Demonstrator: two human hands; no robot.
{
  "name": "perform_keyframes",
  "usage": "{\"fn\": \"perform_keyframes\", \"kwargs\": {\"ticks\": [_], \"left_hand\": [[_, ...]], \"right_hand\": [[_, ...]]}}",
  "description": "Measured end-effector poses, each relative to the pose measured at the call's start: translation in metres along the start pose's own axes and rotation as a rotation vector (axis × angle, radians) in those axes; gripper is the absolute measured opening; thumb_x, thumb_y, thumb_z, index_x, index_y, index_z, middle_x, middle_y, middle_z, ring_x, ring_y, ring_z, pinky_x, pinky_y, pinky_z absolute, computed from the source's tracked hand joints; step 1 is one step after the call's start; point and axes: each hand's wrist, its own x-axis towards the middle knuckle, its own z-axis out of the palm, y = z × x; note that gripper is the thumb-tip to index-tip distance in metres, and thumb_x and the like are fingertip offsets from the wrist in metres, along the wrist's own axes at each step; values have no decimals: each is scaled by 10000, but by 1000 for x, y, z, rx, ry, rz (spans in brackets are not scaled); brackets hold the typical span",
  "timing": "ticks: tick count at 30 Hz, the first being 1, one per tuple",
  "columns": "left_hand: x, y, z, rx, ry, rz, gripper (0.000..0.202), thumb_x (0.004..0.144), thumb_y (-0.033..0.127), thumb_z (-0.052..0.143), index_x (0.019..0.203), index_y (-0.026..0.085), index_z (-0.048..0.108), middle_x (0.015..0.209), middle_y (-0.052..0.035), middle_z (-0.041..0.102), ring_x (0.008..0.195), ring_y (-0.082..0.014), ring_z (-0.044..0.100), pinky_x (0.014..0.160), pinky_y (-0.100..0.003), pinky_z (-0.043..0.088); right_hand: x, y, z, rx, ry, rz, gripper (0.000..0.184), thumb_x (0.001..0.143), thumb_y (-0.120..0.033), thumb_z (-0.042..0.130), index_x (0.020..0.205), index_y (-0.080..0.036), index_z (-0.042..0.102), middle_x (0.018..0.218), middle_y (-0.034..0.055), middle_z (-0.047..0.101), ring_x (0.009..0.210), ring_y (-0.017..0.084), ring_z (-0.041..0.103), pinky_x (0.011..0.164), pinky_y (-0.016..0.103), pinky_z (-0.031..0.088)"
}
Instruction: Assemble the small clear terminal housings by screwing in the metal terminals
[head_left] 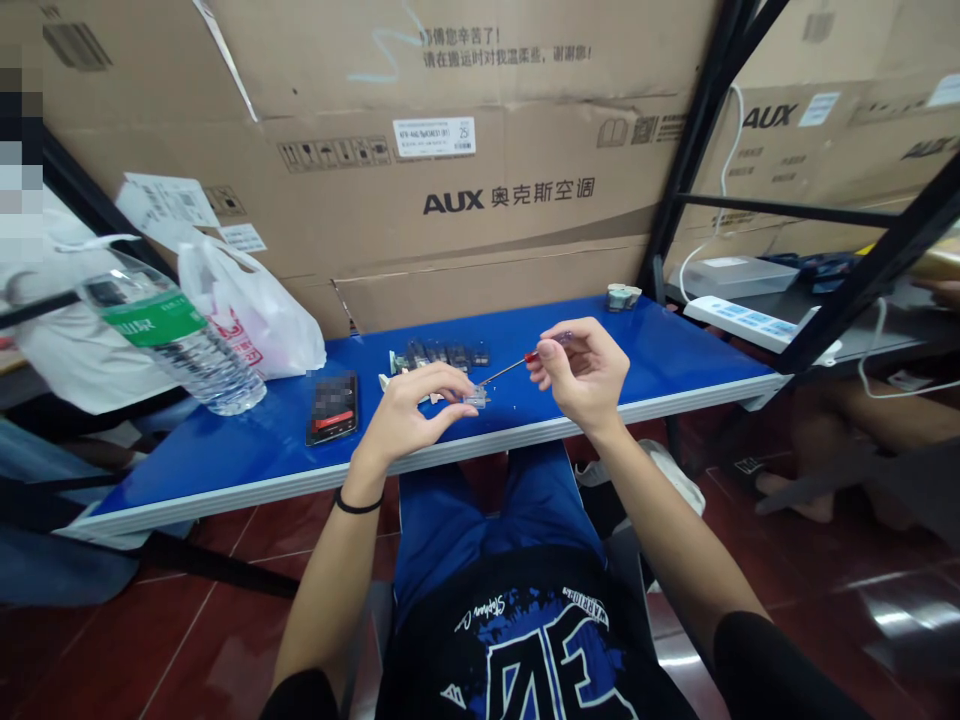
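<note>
My left hand [409,410] pinches a small clear and metal component [474,399] between its fingertips, low over the blue table [600,345]. My right hand [585,370] holds a slim screwdriver [506,372] with a red handle, and its thin shaft points left towards the component. The tip is very close to the component, but I cannot tell whether they touch. A row of small dark components [442,355] lies on the table just behind my hands.
A phone [332,408] lies left of my hands, with a water bottle [176,335] and white plastic bag [251,310] beyond it. A small grey item [622,296] sits at the table's back edge. Large AUX cartons [450,190] stand behind; a power strip [742,325] lies right.
</note>
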Motion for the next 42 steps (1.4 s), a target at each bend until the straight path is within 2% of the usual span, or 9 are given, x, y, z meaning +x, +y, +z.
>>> {"fn": "perform_keyframes", "kwargs": {"ticks": [13,19,26,42], "left_hand": [[-1,5,-2,-66,17,-40,117,917,259,834,957,168,774,971,-75,809,814,-151,759,741,-253,652],[-1,3,-2,-82,24,-46,117,908,252,839,946,166,770,967,-77,809,861,-167,773,755,-257,657],[-2,3,-2,-66,30,-37,137,908,272,844,942,162,769,953,-82,813,866,-185,789,753,-271,658],[-2,4,-3,-24,35,-26,137,915,279,837,923,166,762,959,-90,819,870,-203,798,755,-301,657]], "right_hand": [[-4,1,2,43,18,-97,267,955,-484,763,970,-232,677,696,-31,717,507,114,709,401,196,533],[-4,1,2,20,24,-94,296,956,-519,749,956,-233,672,693,-25,715,499,119,703,394,207,535],[-4,1,2,59,10,-132,202,963,-418,765,969,-233,682,709,-32,736,511,112,718,405,189,544],[-3,3,1,30,7,-81,276,953,-491,763,943,-230,677,688,-29,719,501,116,709,410,197,549]]}}
